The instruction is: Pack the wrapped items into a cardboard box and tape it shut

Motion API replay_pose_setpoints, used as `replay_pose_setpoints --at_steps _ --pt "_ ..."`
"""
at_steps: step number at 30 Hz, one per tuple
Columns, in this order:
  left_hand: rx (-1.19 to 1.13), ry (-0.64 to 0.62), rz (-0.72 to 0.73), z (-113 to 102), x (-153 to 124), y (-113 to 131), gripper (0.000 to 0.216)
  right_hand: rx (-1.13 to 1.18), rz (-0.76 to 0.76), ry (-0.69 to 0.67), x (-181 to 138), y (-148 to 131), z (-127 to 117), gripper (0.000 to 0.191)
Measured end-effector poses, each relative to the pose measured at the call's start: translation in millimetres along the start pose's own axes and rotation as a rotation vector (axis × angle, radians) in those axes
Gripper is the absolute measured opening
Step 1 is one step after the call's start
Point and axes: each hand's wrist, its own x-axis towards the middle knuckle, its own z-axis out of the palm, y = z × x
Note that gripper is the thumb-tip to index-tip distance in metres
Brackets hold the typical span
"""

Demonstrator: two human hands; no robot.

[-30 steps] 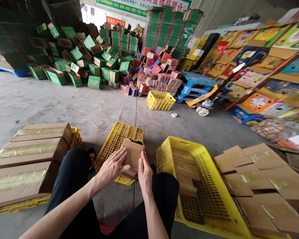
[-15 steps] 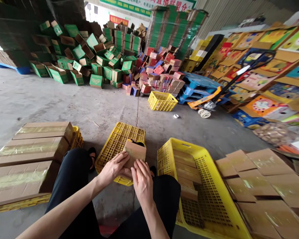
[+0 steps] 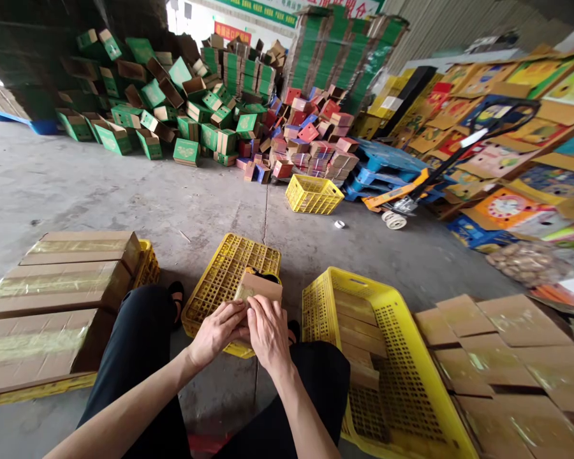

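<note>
A small brown cardboard box [image 3: 262, 287] rests on the near right part of an upturned yellow crate [image 3: 224, 268] between my knees. My left hand [image 3: 220, 328] grips its near left side, fingers bent. Close against it, my right hand [image 3: 268, 331] has its fingers pressed together over the box's near edge. Both sets of fingertips almost meet there and hide much of the box's near part. Just behind the box, a black and yellow object [image 3: 271, 276] shows only partly; its kind cannot be made out.
Right of my knee stands a yellow crate [image 3: 392, 299] with several flat cartons [image 3: 358, 325] inside. Taped cartons [image 3: 502, 357] lie farther right, and long taped boxes [image 3: 62, 280] at left. Ahead are another yellow crate [image 3: 314, 194], a pallet jack [image 3: 402, 201] and heaped green boxes [image 3: 186, 152].
My right hand has moved up and left onto the box's near edge, closer to my left hand. My left hand has slid slightly down and left along the box. The view has shifted slightly.
</note>
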Motion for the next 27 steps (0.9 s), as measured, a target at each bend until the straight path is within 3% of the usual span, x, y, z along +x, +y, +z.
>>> replay_pose_setpoints --at_steps 10,19,27 --pt "-0.063 -0.034 0.006 -3 2 -1 0.045 -0.009 -0.008 -0.001 24 -2 12 0.044" --pt "-0.037 0.032 -0.011 4 1 1 0.035 0.019 -0.068 -0.078 29 -5 5 0.041" --pt "-0.085 0.062 0.014 0 -1 0 0.031 -0.096 0.039 -0.146 44 -17 8 0.039"
